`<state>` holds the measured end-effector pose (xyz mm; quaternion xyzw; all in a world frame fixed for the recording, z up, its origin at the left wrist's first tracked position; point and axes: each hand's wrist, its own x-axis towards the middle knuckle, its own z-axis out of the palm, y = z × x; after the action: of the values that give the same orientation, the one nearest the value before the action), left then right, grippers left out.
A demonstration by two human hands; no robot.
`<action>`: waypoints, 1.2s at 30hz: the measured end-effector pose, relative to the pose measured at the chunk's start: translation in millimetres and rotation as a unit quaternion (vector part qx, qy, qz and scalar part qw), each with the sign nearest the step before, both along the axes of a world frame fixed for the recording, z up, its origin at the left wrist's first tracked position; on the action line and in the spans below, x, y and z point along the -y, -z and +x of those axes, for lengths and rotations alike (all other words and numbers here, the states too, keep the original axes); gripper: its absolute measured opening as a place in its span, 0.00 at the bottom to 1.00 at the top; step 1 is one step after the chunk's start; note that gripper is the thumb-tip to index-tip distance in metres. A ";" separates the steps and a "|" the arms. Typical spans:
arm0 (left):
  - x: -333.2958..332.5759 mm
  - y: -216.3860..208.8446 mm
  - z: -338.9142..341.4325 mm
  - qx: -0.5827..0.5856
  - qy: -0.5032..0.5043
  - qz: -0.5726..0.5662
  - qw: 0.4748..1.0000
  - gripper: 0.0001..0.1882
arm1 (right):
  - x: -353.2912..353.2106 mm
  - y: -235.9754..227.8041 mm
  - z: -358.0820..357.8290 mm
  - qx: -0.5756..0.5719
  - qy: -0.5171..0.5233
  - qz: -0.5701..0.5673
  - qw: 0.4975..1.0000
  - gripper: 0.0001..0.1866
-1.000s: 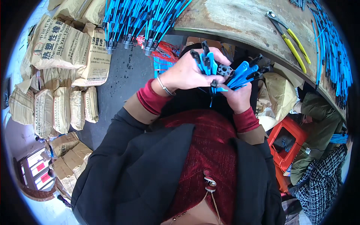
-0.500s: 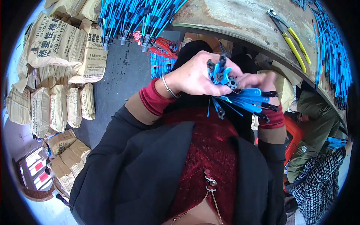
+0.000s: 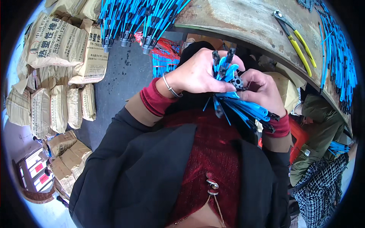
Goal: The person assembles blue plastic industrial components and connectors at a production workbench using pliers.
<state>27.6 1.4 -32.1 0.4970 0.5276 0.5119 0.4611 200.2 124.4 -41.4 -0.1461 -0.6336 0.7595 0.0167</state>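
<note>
My left hand (image 3: 194, 74) is closed round a bundle of blue ribs (image 3: 249, 107) with black end pieces, like those of an umbrella frame. Some ribs stick up past its fingers, while others fan out below and to the right. A dark round notched hub (image 3: 237, 82) sits at the bundle's middle, next to the left thumb. My right hand (image 3: 264, 89) is closed at the hub's right side, thumb and forefinger pinched together. Whatever lies between those fingertips is too small to make out.
A worn wooden table (image 3: 232, 17) spans the far side, bearing yellow-handled pliers (image 3: 298, 47) and loose blue ribs (image 3: 340, 60). Bundled ribs with hubs (image 3: 146, 26) overhang its left end. Stacked paper sacks (image 3: 53, 45) line the left. Another person's green-trousered leg (image 3: 319, 133) is at the right.
The right hand has turned, so its pinched fingers show more plainly beside the hub. The lower ribs have swung downward slightly, and the bundle has tilted a little in the left hand.
</note>
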 end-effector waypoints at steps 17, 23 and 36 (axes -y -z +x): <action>2.4 3.1 1.6 -0.050 0.051 0.057 0.996 0.20 | -14.7 6.9 -8.5 0.048 -0.012 0.026 0.998 0.17; -3.1 -6.1 -3.6 -0.126 0.137 0.095 0.978 0.20 | -24.7 6.6 -25.3 -0.015 -0.184 0.120 0.975 0.20; -20.8 -20.7 -26.6 -0.398 0.142 0.219 0.880 0.27 | -5.6 -2.9 -32.1 -0.165 -0.137 0.215 0.953 0.32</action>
<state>1.0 22.2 -11.4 0.8166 0.4647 0.3027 0.1599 168.1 130.0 -38.4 0.0766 -0.7844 0.6136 0.0475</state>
